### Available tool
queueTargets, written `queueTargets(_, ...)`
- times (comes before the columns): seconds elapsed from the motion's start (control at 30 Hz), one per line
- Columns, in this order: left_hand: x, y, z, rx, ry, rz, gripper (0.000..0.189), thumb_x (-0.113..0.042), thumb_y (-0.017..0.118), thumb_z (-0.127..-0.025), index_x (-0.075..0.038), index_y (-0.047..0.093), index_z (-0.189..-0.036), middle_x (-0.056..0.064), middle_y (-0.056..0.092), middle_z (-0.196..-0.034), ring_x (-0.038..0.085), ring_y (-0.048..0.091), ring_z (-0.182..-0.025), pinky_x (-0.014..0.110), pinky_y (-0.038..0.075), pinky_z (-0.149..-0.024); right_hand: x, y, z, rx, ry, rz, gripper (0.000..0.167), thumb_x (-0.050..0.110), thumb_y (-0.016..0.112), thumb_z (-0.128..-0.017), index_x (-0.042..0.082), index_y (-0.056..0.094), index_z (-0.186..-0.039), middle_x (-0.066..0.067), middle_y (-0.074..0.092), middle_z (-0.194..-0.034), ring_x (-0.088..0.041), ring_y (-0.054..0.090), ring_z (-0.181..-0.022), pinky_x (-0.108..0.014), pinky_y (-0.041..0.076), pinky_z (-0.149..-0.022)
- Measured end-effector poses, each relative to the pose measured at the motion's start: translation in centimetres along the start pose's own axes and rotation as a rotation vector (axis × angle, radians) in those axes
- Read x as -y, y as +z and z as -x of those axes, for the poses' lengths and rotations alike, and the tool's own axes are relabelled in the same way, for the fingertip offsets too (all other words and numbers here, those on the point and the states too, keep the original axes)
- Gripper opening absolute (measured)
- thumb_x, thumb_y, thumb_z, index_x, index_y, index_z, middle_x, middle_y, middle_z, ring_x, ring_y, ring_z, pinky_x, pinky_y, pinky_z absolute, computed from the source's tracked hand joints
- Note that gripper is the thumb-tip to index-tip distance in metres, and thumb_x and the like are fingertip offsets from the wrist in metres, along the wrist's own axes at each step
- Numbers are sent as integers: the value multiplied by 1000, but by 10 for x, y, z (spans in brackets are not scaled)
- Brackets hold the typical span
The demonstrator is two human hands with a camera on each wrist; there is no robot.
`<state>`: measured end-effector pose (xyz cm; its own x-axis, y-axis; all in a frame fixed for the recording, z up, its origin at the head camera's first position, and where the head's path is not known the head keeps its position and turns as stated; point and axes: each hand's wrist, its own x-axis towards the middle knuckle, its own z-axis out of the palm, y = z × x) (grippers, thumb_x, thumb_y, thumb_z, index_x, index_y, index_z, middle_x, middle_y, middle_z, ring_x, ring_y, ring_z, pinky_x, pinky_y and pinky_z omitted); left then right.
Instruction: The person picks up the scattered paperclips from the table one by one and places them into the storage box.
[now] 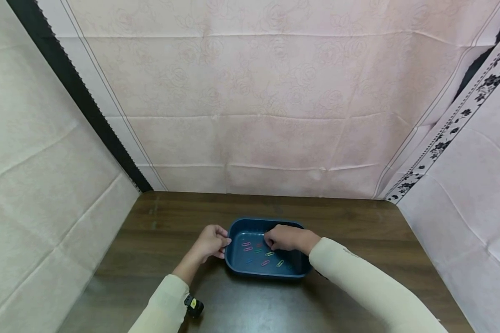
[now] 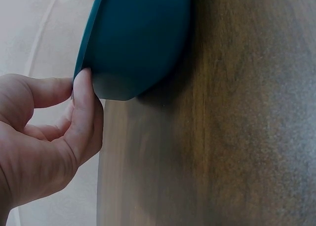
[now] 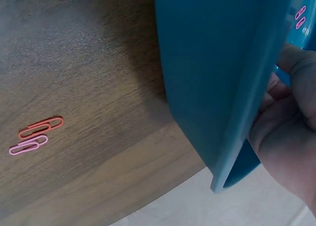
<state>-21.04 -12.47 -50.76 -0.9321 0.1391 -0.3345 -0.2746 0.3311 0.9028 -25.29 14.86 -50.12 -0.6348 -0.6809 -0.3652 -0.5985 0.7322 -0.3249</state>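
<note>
A dark blue plastic tray (image 1: 266, 276) sits on the wooden table, with several coloured paper clips on its floor. Pink clips (image 1: 247, 249) lie toward the left, a yellow clip (image 1: 279, 263) nearer the front, and green, red and blue ones among them. My left hand (image 1: 210, 241) pinches the tray's left rim between thumb and fingers; the left wrist view shows this hand (image 2: 54, 122) at the rim. Over the right half of the tray, my right hand (image 1: 289, 237) reaches in with curled fingers pointing down. I cannot tell whether a clip is between those fingertips.
On the table outside the tray, an orange paper clip (image 3: 41, 127) and a pink paper clip (image 3: 28, 145) lie side by side in the right wrist view. The brown table (image 1: 183, 208) ends at pale cloth hangings (image 1: 254, 138) behind and at both sides.
</note>
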Motion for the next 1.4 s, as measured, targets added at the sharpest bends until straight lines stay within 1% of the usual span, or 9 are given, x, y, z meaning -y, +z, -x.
queueTargets(0.17, 1, 0, 0, 1, 1, 13, 17, -2, 65, -99, 7, 59, -113, 17, 62, -86, 19, 58, -63, 32, 63, -55, 0, 0, -3, -10, 25, 23, 16, 17, 66, -102, 16, 61, -87, 7, 47, -73, -6, 47, -65, -21, 42, -63)
queueTargets(0.3, 0, 0, 0, -1, -2, 14, 17, -1, 65, -99, 7, 58, -113, 17, 63, -87, 19, 58, -62, 32, 63, -55, 4, -1, -3, -25, 41, 61, 18, 18, 67, -102, 16, 60, -85, 7, 46, -72, -6, 46, -64, -22, 42, -63)
queueTargets(0.53, -2, 0, 2, 1, -7, 12, 17, -1, 65, -99, 7, 59, -112, 16, 62, -85, 19, 58, -62, 32, 62, -55, 9, -3, -3, -38, 55, 92, 17, 19, 68, -101, 14, 61, -86, 7, 46, -71, -8, 46, -63, -22, 41, -62)
queueTargets(0.7, -3, 0, 1, 0, -4, 12, 16, -1, 65, -99, 6, 59, -112, 14, 61, -83, 19, 58, -62, 32, 63, -55, 9, -5, -5, -23, 58, 112, 19, 20, 68, -101, 19, 59, -84, 7, 48, -73, -7, 47, -65, -22, 43, -63)
queueTargets(0.87, -3, -1, 1, -1, -1, 6, 16, -2, 64, -99, 6, 59, -112, 14, 61, -83, 19, 58, -63, 33, 63, -56, 8, -7, -5, -8, 60, 91, 19, 20, 68, -101, 19, 58, -85, 7, 49, -74, -7, 48, -66, -22, 44, -64)
queueTargets(1.03, -3, -1, 2, -3, 2, 5, 16, -1, 64, -99, 7, 59, -112, 14, 61, -83, 19, 58, -63, 33, 63, -56, 8, -8, -1, -16, 56, 54, 15, 20, 69, -100, 17, 60, -88, 7, 49, -75, -8, 49, -68, -22, 45, -65)
queueTargets(1.3, -4, -2, 2, -7, -15, -4, 18, -3, 65, -100, 7, 59, -114, 16, 62, -86, 20, 59, -64, 33, 63, -57, 2, -6, 8, -55, 52, 15, 12, 21, 69, -100, 20, 61, -91, 7, 54, -80, -8, 52, -72, -24, 47, -67)
queueTargets(1.4, -3, 0, 2, -3, -16, -3, 18, -3, 65, -100, 7, 59, -114, 17, 62, -87, 20, 59, -64, 33, 63, -58, 1, -7, 15, -88, 33, -11, 7, 19, 69, -100, 17, 64, -96, 7, 57, -82, -9, 53, -72, -25, 48, -67)
